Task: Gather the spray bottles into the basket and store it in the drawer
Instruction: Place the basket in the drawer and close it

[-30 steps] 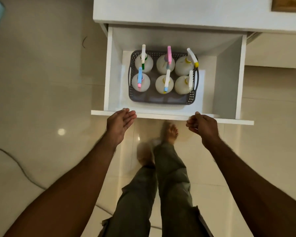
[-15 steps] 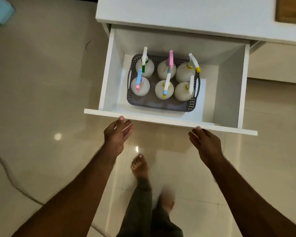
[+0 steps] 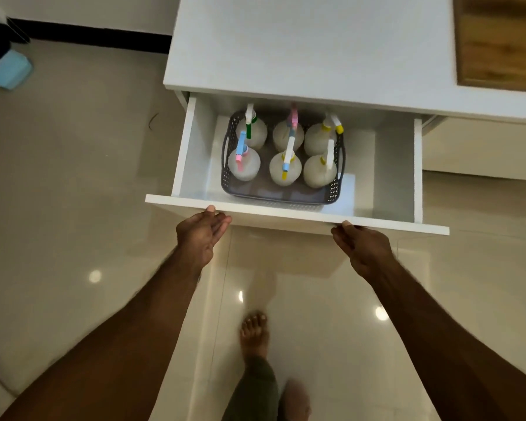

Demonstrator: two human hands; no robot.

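Note:
A grey perforated basket point(image 3: 334, 189) stands inside the white drawer point(image 3: 286, 214), which is partly pulled out of a white cabinet. Several white spray bottles point(image 3: 284, 170) with coloured nozzles stand upright in the basket. The back row is partly hidden under the cabinet top. My left hand point(image 3: 202, 233) has straight fingers against the drawer's front panel near its left end. My right hand point(image 3: 362, 246) touches the front panel further right with its fingertips at the top edge.
The white cabinet top point(image 3: 316, 50) carries a wooden board point(image 3: 501, 41) at the far right. A light blue object point(image 3: 9, 71) lies on the glossy tiled floor point(image 3: 73, 208) at the far left. My bare foot point(image 3: 254, 332) stands on the floor below the drawer.
The drawer has slid further into the cabinet, hiding the tops of the back bottles. Both hands followed the front panel forward, and I have stepped closer.

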